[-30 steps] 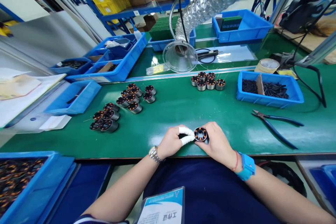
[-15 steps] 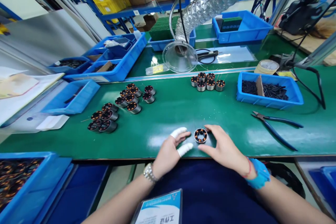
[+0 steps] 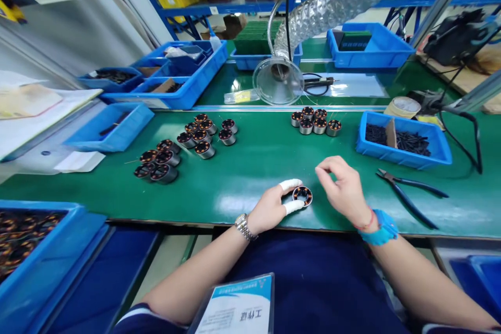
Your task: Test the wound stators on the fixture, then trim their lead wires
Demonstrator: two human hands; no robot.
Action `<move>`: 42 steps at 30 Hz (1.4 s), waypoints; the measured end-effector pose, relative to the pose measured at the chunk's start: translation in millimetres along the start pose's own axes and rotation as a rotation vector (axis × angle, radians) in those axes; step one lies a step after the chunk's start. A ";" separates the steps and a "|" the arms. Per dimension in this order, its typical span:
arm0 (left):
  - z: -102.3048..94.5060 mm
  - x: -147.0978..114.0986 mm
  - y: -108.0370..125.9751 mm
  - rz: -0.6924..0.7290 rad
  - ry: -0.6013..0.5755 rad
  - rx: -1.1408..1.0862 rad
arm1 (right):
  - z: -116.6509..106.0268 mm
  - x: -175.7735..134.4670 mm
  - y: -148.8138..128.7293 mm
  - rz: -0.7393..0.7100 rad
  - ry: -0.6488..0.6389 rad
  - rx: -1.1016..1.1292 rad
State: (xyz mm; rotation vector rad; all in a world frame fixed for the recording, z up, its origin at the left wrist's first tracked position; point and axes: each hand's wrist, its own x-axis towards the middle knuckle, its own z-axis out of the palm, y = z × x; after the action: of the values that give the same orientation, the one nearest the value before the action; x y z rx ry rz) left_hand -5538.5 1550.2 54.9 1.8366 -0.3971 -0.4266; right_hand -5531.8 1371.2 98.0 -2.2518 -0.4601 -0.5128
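Note:
A motor stator, a metal ring with copper windings round its inside, lies on the green bench top near the front edge. My left hand grips it from the left, thumb and finger in white finger cots on either side of it. To the right and slightly above is my right hand, apart from the stator. Its thumb and forefinger come together in a pinch; whatever is between the tips is too small to make out. Diagonal cutters with dark blue handles lie right of this hand, jaws apart.
More stators stand in groups at left, centre left and back. A blue tray at right holds small black pieces. A clear extraction funnel hangs behind. Blue bins stand at left.
My left hand has closed on the stator from the left. My right hand has moved up and away from it, its open fingers now drawn into a pinch. The view has shifted slightly.

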 end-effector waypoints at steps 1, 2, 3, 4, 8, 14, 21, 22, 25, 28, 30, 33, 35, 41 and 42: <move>0.1 0.0 0.1 -0.008 0.000 -0.015 | -9.7 -1.0 3.9 0.015 0.028 -0.031; 0.3 -0.1 0.4 -0.013 0.000 -0.022 | -21.0 -4.0 10.4 0.032 0.049 -0.080; 0.4 -0.5 0.7 -0.015 0.003 -0.022 | -33.8 -8.9 19.7 0.047 0.060 -0.148; 0.2 -0.8 1.0 -0.016 0.004 -0.017 | -47.9 -15.8 31.5 0.060 0.056 -0.236; -1.2 1.2 0.0 -0.015 -0.002 -0.075 | -107.6 -55.8 90.8 0.122 -0.111 -0.728; 8.4 19.9 1.7 -0.138 -0.052 -0.588 | -143.0 -99.8 130.9 0.208 -0.264 -1.127; 20.7 32.8 12.2 -0.219 0.109 -0.730 | -107.9 -83.9 78.4 0.097 -0.228 -0.777; 21.0 32.7 12.6 -0.219 0.112 -0.725 | -100.5 -78.7 67.0 0.099 -0.226 -0.675; 20.9 32.0 13.1 -0.214 0.118 -0.717 | -79.8 -62.7 37.4 0.065 -0.281 -0.529; 21.0 31.8 13.5 -0.207 0.124 -0.699 | -65.0 -50.9 23.4 0.022 -0.337 -0.569; 21.5 32.1 13.8 -0.197 0.127 -0.692 | -59.3 -46.8 22.0 0.012 -0.353 -0.612; 22.1 32.5 14.0 -0.176 0.127 -0.684 | -55.5 -44.7 23.6 0.013 -0.361 -0.638; 22.2 32.5 14.0 -0.173 0.123 -0.683 | -54.8 -44.6 23.7 0.011 -0.364 -0.641; 21.6 31.9 13.4 -0.182 0.120 -0.703 | -54.3 -44.9 20.9 0.009 -0.364 -0.629; 21.6 32.0 13.3 -0.181 0.121 -0.704 | -54.2 -45.0 20.8 0.008 -0.364 -0.627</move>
State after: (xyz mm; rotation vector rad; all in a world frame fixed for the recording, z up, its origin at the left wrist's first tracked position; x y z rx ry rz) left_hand -5521.5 1513.2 58.6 1.2019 0.0162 -0.4985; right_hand -5572.1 1309.8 97.2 -2.9731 -0.5219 -0.2567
